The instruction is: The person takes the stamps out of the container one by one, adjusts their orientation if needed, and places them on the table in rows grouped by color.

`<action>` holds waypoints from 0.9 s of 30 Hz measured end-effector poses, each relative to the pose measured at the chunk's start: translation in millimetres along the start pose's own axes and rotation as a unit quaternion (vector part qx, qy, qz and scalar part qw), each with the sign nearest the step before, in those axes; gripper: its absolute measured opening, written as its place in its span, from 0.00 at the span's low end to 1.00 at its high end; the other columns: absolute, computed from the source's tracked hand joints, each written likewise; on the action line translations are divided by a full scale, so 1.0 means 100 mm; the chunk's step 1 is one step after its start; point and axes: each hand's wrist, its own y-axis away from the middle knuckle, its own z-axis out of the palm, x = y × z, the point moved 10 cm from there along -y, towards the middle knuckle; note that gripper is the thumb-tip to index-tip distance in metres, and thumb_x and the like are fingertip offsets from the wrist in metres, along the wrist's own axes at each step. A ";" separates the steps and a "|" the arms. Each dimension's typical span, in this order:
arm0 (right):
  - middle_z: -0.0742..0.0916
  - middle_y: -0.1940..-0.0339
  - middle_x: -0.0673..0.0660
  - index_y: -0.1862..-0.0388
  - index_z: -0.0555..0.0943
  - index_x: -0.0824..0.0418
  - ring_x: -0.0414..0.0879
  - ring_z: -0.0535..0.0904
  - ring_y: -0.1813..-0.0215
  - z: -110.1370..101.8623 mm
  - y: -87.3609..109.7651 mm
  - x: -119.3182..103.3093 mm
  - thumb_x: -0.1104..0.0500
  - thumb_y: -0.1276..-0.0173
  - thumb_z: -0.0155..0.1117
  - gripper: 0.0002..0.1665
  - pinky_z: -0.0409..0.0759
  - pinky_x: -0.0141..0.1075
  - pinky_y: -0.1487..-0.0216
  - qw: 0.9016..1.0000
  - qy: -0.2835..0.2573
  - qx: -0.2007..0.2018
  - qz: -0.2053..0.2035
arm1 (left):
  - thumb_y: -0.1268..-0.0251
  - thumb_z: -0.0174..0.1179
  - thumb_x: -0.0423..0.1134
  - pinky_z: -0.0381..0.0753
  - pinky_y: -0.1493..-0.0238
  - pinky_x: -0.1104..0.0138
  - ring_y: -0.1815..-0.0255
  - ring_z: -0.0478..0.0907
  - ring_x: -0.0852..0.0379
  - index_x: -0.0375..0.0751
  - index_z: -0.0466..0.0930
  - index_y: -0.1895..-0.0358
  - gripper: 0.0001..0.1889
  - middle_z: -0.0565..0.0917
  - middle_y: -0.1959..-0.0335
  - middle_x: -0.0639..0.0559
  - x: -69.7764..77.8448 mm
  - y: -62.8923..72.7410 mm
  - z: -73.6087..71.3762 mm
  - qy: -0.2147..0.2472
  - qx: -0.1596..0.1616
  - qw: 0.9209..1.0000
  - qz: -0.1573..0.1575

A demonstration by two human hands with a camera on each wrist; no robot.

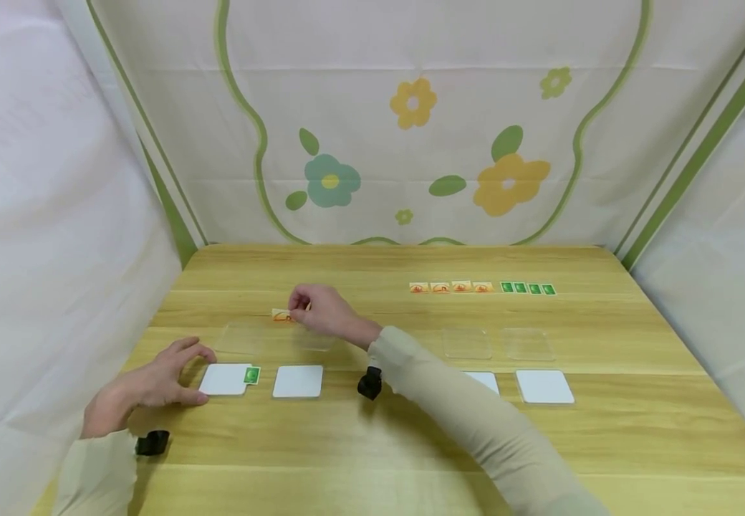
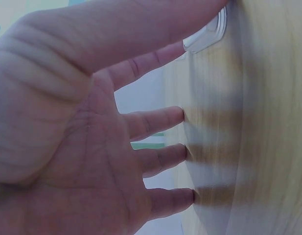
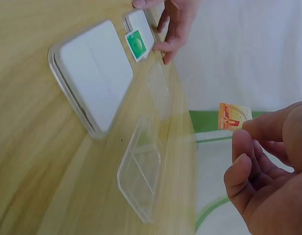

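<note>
My right hand [image 1: 324, 312] pinches a small orange-and-yellow printed card [image 3: 231, 116] between thumb and forefinger, above the table. My left hand [image 1: 161, 375] holds a flat white-topped case [image 1: 223, 380] by its near and far edges, thumb and forefinger on either side. The other left fingers [image 2: 155, 125] are spread, with their tips on the wood. A small green card [image 1: 253, 375] lies over the right edge of that case. Beside it is a second white-topped case [image 1: 298, 381]. Behind the two lie thin clear plastic lids, one [image 1: 241, 338] at the left, another [image 3: 141, 171] partly under my right hand.
Across the wooden table [image 1: 321, 459], to the right, are two more white-topped cases, one [image 1: 544, 387] fully seen, one partly behind my sleeve. Clear lids [image 1: 466, 343] lie behind them. Farther back sit several orange cards [image 1: 440, 287] and several green cards [image 1: 520, 287] in a row.
</note>
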 end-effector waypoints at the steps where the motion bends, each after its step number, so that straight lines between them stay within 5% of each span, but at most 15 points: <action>1: 0.83 0.68 0.49 0.63 0.80 0.58 0.38 0.74 0.68 -0.03 0.00 0.02 0.64 0.31 0.60 0.03 0.73 0.25 0.67 1.000 -0.002 0.001 0.000 | 0.52 0.76 0.47 0.61 0.48 0.26 0.35 0.54 0.16 0.50 0.71 0.50 0.27 0.54 0.31 0.20 0.00 0.00 0.00 -0.002 0.000 1.000 0.000; 27: 0.83 0.65 0.55 0.61 0.78 0.59 0.46 0.82 0.68 -0.61 0.07 0.74 0.61 0.27 0.58 0.03 0.83 0.37 0.64 0.999 -0.003 -0.022 0.041 | 0.51 0.75 0.48 0.62 0.48 0.27 0.35 0.55 0.16 0.50 0.71 0.50 0.27 0.56 0.32 0.20 0.02 0.02 -0.01 -0.003 0.006 1.000 0.005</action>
